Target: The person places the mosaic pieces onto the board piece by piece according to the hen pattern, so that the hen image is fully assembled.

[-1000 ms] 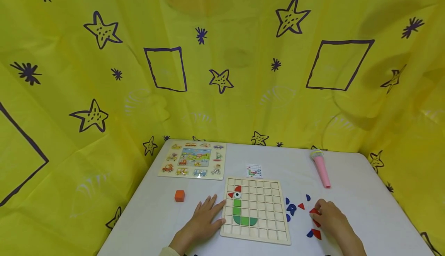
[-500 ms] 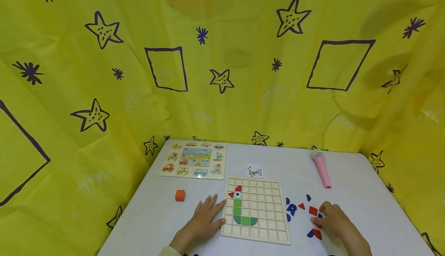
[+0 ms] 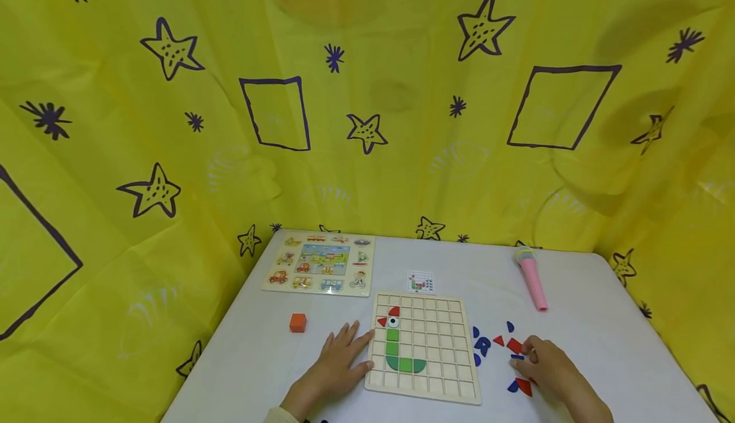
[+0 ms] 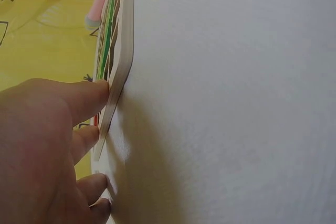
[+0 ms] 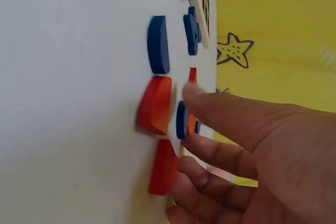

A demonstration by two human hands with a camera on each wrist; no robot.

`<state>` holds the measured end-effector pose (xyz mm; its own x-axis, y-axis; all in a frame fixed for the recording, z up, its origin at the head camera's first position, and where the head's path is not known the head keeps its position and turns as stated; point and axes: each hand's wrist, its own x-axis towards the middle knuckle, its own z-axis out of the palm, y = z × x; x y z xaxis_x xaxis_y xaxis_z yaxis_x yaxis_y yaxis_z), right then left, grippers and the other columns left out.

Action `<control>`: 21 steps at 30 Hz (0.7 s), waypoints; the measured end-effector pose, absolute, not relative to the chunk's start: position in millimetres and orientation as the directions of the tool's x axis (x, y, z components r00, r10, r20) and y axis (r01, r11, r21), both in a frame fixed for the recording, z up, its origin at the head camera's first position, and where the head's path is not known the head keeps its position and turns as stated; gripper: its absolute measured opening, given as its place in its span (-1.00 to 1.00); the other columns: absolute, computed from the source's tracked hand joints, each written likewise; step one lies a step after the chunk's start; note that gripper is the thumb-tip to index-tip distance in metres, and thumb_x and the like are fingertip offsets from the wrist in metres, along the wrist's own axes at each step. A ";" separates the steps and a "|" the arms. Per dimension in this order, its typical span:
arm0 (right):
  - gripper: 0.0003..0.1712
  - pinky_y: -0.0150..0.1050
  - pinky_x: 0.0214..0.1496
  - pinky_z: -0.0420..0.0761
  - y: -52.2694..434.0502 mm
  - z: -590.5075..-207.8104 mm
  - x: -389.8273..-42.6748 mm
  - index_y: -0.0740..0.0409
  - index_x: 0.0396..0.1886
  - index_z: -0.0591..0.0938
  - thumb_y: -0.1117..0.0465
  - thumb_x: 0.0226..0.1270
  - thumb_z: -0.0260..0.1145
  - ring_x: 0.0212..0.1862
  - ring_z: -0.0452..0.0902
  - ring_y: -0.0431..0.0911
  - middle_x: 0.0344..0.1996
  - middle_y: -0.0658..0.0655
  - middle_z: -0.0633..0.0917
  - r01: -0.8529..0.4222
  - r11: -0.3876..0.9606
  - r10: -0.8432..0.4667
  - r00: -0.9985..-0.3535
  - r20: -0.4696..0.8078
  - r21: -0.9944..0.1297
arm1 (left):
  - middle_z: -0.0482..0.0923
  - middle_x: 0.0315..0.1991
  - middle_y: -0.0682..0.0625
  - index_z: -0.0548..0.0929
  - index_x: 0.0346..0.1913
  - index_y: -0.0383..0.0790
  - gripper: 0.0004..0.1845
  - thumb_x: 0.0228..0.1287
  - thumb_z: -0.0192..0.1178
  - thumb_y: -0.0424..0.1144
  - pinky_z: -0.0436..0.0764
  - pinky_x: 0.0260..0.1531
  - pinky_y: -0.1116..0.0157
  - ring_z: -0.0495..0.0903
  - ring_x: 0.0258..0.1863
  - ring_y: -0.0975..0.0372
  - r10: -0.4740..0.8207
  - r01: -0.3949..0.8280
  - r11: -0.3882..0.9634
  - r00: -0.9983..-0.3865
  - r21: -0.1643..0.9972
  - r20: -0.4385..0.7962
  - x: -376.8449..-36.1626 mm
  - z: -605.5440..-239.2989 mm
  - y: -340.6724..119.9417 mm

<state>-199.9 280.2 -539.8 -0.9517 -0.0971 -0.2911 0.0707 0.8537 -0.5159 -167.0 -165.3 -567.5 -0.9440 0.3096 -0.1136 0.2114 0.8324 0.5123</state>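
Observation:
My left hand lies with spread fingers beside the wooden grid board, its thumb and index fingertips at the left edge. In the left wrist view, the thumb touches the board's rim. Red, white-eyed and green tiles form a bird-like shape on the grid. To the right of the board, my right hand pinches a small blue piece between thumb and index finger, low over the table. A red square tile lies right by the fingertips, with a red triangle to its left.
Several blue rounded pieces lie along the board's right side. A red piece and a blue one lie nearer. Behind are a picture card, a vehicle puzzle and a pink toy microphone. An orange cube sits left.
The right hand first drew back from the red square, then took the blue piece between thumb and finger and shifted it left. The red square has turned slightly. The left hand stays put.

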 end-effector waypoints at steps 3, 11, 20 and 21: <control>-0.50 -0.11 -0.19 0.63 274.3 -542.8 -202.0 0.33 -0.06 0.59 -0.01 0.37 0.51 -0.26 0.48 -0.03 -0.32 0.13 0.58 0.065 0.852 -0.088 -0.961 -0.264 -0.519 | 0.13 0.68 -0.16 0.36 0.62 0.18 -0.30 0.50 0.18 0.21 -0.05 0.60 -0.32 0.00 0.69 -0.16 0.308 0.211 0.833 -0.945 0.511 -0.112 -167.2 -566.6 -165.6; -0.86 -0.14 -0.17 0.68 261.9 -547.1 -203.5 0.29 -0.16 0.63 0.36 0.40 0.43 -0.25 0.48 -0.05 -0.30 0.11 0.59 0.014 0.823 -0.113 -0.976 -0.188 -0.567 | 0.13 0.68 -0.16 0.35 0.62 0.19 -0.30 0.50 0.18 0.21 -0.06 0.59 -0.33 0.01 0.69 -0.16 0.315 0.216 0.829 -0.943 0.515 -0.110 -167.8 -567.5 -166.0; -0.74 -0.04 -0.08 0.75 266.8 -546.0 -203.4 0.34 -0.08 0.65 0.25 0.39 0.48 -0.24 0.50 -0.07 -0.27 0.12 0.63 0.035 0.832 -0.111 -0.967 -0.228 -0.553 | 0.13 0.68 -0.15 0.36 0.62 0.18 -0.30 0.50 0.18 0.21 -0.05 0.59 -0.33 0.00 0.69 -0.16 0.308 0.208 0.834 -0.944 0.511 -0.119 -168.0 -566.0 -165.3; -0.68 -0.02 -0.07 0.76 268.8 -545.7 -203.3 0.34 -0.07 0.65 0.19 0.39 0.49 -0.24 0.51 -0.06 -0.26 0.14 0.64 0.050 0.838 -0.103 -0.964 -0.247 -0.544 | 0.13 0.68 -0.15 0.36 0.62 0.19 -0.30 0.50 0.18 0.22 -0.06 0.60 -0.33 0.00 0.69 -0.16 0.309 0.207 0.833 -0.943 0.513 -0.121 -167.9 -565.9 -165.0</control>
